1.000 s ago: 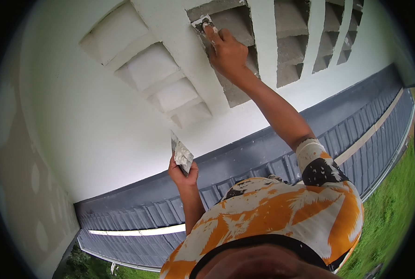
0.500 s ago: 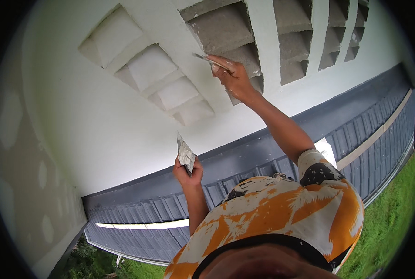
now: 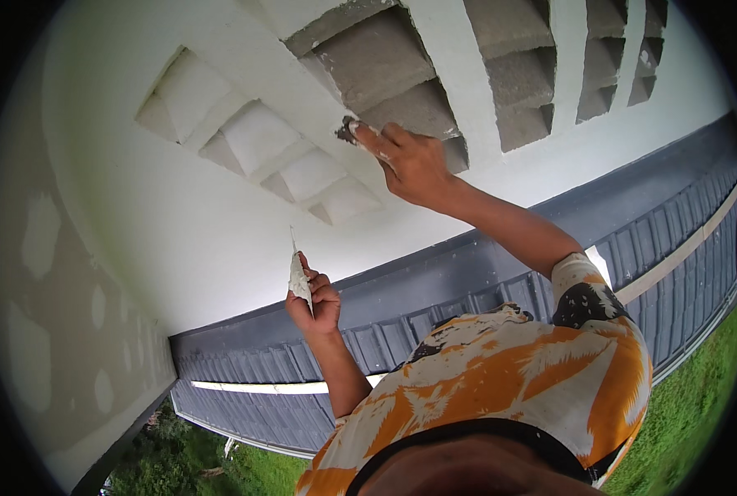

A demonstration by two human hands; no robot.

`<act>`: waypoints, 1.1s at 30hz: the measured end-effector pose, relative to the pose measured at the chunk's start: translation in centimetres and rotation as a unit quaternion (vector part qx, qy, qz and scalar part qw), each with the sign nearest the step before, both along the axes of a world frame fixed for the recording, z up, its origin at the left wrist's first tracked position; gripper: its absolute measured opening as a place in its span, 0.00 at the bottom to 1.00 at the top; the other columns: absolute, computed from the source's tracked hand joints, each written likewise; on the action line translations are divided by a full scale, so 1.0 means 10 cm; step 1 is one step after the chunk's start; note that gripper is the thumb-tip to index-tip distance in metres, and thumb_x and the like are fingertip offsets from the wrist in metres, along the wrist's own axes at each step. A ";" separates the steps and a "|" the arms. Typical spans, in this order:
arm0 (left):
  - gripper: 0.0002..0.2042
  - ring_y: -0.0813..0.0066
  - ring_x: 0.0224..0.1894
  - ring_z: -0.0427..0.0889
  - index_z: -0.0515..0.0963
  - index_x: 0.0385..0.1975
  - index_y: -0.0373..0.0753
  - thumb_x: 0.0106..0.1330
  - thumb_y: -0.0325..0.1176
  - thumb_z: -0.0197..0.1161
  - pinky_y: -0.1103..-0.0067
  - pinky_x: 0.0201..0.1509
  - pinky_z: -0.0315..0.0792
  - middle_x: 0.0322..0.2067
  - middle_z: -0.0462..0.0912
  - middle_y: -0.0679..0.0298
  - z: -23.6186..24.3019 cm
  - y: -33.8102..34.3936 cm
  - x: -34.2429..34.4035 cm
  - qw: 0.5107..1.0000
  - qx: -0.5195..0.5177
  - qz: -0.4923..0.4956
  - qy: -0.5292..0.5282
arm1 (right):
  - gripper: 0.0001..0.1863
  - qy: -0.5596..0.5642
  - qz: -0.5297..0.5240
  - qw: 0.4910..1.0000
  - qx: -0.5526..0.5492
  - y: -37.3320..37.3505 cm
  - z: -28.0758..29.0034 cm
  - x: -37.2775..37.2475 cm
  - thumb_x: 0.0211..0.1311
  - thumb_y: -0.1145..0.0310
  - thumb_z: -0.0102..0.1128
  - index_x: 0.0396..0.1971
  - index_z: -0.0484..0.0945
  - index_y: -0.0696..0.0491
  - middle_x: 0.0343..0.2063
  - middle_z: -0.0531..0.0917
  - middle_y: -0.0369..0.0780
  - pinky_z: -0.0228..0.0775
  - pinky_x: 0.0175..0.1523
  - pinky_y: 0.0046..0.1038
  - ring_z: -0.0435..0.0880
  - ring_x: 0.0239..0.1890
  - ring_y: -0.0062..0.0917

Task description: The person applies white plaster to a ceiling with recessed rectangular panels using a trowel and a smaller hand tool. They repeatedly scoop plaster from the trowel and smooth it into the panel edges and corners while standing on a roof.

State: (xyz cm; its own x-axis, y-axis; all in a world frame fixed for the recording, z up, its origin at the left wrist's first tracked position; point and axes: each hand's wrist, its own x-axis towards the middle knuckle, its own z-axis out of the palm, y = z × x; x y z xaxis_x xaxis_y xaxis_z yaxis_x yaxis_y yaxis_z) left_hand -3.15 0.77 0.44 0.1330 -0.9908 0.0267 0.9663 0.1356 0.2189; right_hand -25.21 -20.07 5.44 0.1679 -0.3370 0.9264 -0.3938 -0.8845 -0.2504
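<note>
My left hand [image 3: 314, 306] grips a flat metal scraper [image 3: 292, 235] low on the white wall, a lump of white putty [image 3: 298, 279] on its blade, seen almost edge-on. My right hand [image 3: 412, 169] is closed on a putty knife [image 3: 346, 129], fingertips smeared white, at the left edge of a tall grey recess [image 3: 372, 62] with rough, stepped compartments. To the left of it are white stepped recesses [image 3: 273, 136]; more narrow grey recesses [image 3: 517, 78] run off to the right. Whether the knife's blade touches the wall I cannot tell.
A dark grey ledge and ribbed roof tiles [image 3: 666, 302] run below the white wall [image 3: 219, 264], with pale battens [image 3: 666, 269] lying along them. A patched side wall [image 3: 71, 306] stands at the left. Grass [image 3: 699, 388] and trees [image 3: 153, 455] show down beyond the roof's edge.
My right hand has moved down from the grey recess's top corner to lower on its left edge. My left hand's scraper has turned more edge-on. The view has shifted slightly.
</note>
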 end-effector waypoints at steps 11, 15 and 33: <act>0.18 0.75 0.26 0.78 0.76 0.55 0.35 0.69 0.31 0.49 0.88 0.22 0.70 0.31 0.84 0.57 -0.47 0.42 -0.18 0.994 0.052 0.093 0.034 | 0.22 -0.023 -0.048 0.999 -0.003 -0.74 -0.09 0.57 0.56 0.75 0.59 0.53 0.77 0.51 0.27 0.77 0.41 0.73 0.26 0.33 0.81 0.27 0.33; 0.12 0.79 0.21 0.69 0.78 0.36 0.32 0.66 0.33 0.49 0.88 0.19 0.66 0.22 0.76 0.64 -0.51 0.66 -0.24 0.967 0.170 0.164 0.099 | 0.16 -0.260 0.080 0.946 0.178 -0.67 -0.01 0.52 0.61 0.72 0.56 0.49 0.79 0.54 0.31 0.84 0.47 0.76 0.36 0.36 0.84 0.30 0.39; 0.16 0.75 0.24 0.75 0.77 0.51 0.33 0.67 0.29 0.50 0.88 0.21 0.70 0.28 0.81 0.58 -0.55 0.60 -0.05 0.983 0.139 0.115 0.023 | 0.18 -0.104 -0.011 0.957 0.270 -1.22 0.79 0.71 0.63 0.64 0.51 0.51 0.81 0.46 0.28 0.85 0.49 0.76 0.43 0.41 0.84 0.34 0.45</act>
